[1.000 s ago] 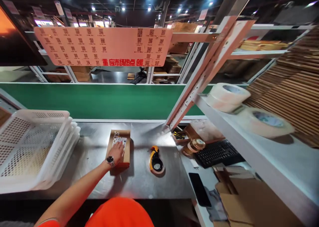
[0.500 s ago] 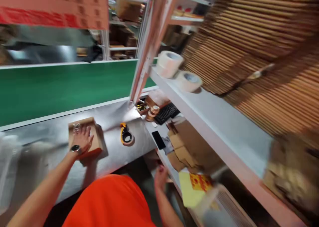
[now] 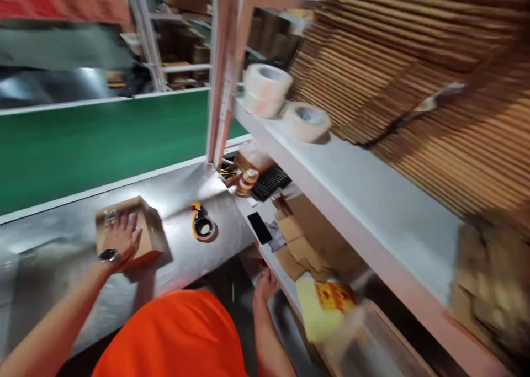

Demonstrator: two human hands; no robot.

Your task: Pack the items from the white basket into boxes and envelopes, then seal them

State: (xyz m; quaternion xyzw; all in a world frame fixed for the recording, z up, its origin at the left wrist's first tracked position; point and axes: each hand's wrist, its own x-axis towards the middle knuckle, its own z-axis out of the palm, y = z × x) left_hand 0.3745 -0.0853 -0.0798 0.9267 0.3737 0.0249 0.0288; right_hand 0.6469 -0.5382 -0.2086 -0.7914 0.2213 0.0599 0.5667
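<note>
My left hand [image 3: 122, 236], with a watch on its wrist, lies flat with fingers spread on top of a small cardboard box [image 3: 143, 214]. The box rests on the metal table [image 3: 182, 261]. To its right lies a tape dispenser [image 3: 202, 223] with a yellow-orange handle. Down by the edge of the side desk, my right hand [image 3: 266, 285] has its fingers curled; what they hold, if anything, is hidden. A black phone [image 3: 259, 228] lies on the desk above that hand.
Tape rolls [image 3: 267, 90] stand on a grey shelf [image 3: 351, 173] over the desk, beside stacked flat cardboard [image 3: 414, 79]. A keyboard [image 3: 271, 181], folded cartons [image 3: 298, 242] and yellow paper [image 3: 317, 308] lie beneath. A green panel [image 3: 103, 142] runs behind the table.
The view has swung a little to the right. My left hand stays flat on the box, and my right hand stays low by the desk edge with fingers curled.
</note>
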